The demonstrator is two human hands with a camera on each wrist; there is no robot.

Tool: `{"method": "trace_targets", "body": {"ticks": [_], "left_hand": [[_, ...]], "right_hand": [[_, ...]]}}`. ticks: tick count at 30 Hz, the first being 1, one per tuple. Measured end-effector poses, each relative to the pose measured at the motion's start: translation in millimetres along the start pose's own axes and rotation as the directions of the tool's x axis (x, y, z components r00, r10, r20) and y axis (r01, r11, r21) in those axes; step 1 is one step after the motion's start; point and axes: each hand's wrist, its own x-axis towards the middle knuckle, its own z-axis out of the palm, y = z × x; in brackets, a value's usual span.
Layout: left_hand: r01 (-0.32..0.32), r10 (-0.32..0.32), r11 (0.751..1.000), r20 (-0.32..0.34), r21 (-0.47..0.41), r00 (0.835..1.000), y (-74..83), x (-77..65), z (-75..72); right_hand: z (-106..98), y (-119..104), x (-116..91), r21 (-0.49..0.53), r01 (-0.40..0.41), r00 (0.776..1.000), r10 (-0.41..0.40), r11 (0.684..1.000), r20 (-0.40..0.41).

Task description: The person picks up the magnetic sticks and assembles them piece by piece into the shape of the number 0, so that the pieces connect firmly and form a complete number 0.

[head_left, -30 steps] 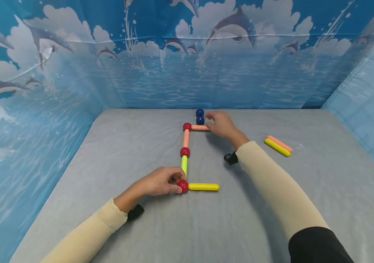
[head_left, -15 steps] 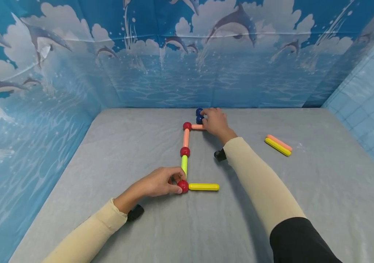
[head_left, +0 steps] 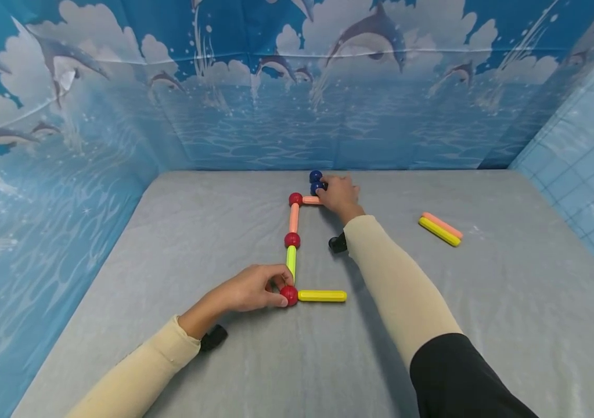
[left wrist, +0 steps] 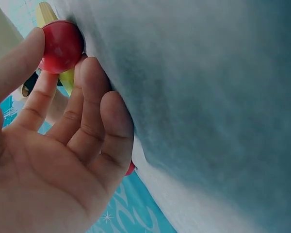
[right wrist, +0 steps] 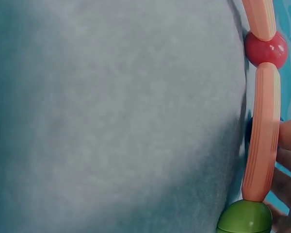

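Observation:
My left hand [head_left: 252,288] pinches the red ball [head_left: 289,295] at the near corner of a chain of sticks and balls; its thumb and fingers show on this ball [left wrist: 63,46] in the left wrist view. From there a yellow stick [head_left: 323,296] points right, and a lime stick [head_left: 291,259] leads away to a middle red ball [head_left: 292,240]. Beyond it lie an orange stick [head_left: 294,218], the far red ball [head_left: 295,200] and another orange stick [right wrist: 263,136], ending at a green ball [right wrist: 245,217]. My right hand [head_left: 341,194] grips the nearer blue ball [head_left: 316,188] with its fingertips.
A second blue ball [head_left: 315,176] sits right behind the gripped one, near the table's back edge. To the right, a spare orange stick [head_left: 443,225] and yellow stick [head_left: 439,231] lie side by side on the grey cloth [head_left: 380,360]. A dolphin-print curtain [head_left: 255,128] hangs behind.
My right hand has moved left to the blue balls, its fingers closing on the nearer one. The left hand keeps its hold on the red ball.

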Motion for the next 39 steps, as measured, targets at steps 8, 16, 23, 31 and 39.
{"method": "trace_targets", "body": {"ticks": [8, 16, 23, 31, 39], "left_hand": [[0.000, 0.000, 1.000, -0.005, -0.006, 1.000, 0.1, -0.9, -1.7], [0.002, -0.002, 1.000, -0.007, 0.005, 1.000, 0.9, 0.1, 0.7], [0.007, -0.007, 1.000, -0.004, 0.001, 1.000, 0.8, -0.1, 0.8], [0.010, -0.010, 1.000, -0.002, 0.003, 1.000, 0.9, -0.8, 1.0], [0.014, -0.014, 1.000, 0.000, 0.004, 1.000, 2.8, -1.4, 1.2]], "right_hand": [[5, 0, 4, 0.080, -0.039, 0.998, 0.042, 0.996, -0.038], [-3, 4, 1, 0.144, 0.011, 0.996, 0.002, 0.990, -0.088], [-21, 0, -5, 0.134, 0.115, 0.981, -0.091, 0.984, -0.174], [-38, -6, -22, 0.006, 0.279, 0.942, -0.273, 0.960, -0.196], [-57, 6, -42, 0.042, 0.452, 0.885, -0.442, 0.891, -0.145]]}}
